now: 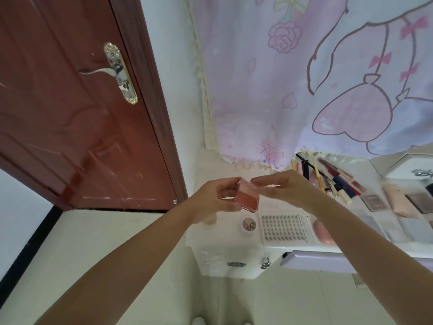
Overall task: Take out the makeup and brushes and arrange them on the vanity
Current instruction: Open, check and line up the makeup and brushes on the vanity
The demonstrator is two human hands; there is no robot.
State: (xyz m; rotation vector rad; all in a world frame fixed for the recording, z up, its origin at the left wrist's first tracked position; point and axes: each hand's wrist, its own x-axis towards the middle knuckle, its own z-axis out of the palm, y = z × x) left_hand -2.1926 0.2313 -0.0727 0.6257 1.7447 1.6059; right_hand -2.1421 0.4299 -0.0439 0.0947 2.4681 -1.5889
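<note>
Blush compact (248,195) held above vanity (201,240) front-left corner: left hand (216,198) grips its side, right hand (284,187) pinches top edge, prob. steadying before placement w/ laid-out items.

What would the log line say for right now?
left hand: holds pink compact | right hand: pinches its top | vanity: below

A home bedroom: a white vanity (234,259) spread with makeup, a cartoon-print curtain (304,78), a red-brown door (70,113).
</note>
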